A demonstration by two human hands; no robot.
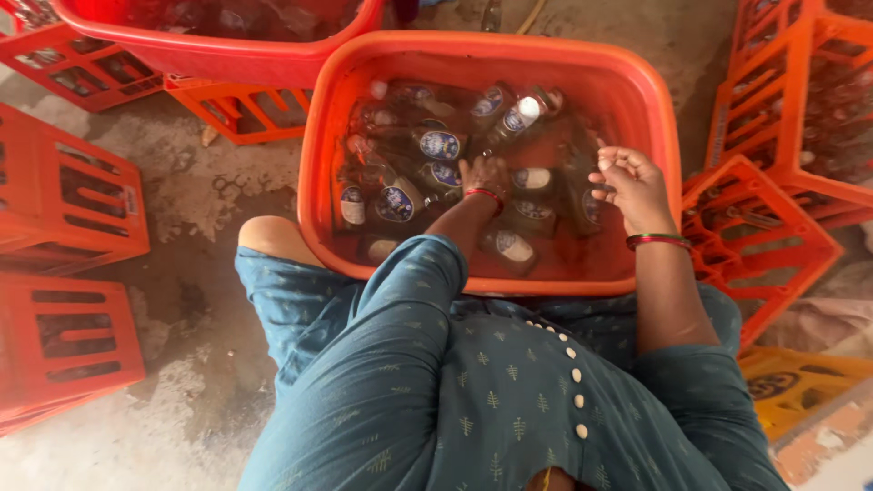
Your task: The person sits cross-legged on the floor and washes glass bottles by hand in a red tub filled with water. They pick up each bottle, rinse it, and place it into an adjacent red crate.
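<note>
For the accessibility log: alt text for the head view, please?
A person's left hand reaches into an orange tub of water and labelled glass bottles, while the right hand hovers above. Orange crates surround the tub.

Bottle-washing yard: orange crates point(64, 195), bottles soaking in tub point(491, 50).

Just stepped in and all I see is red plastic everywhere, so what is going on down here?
A person in a blue patterned garment bends over an orange tub full of water and dark glass bottles with oval labels. Their left hand is down among the bottles, dipped in the water. Their right hand is lifted over the tub's right side, fingers curled; whether it holds anything is hard to tell. Orange crates stand around on the wet concrete floor, and a second red tub sits behind.
</note>
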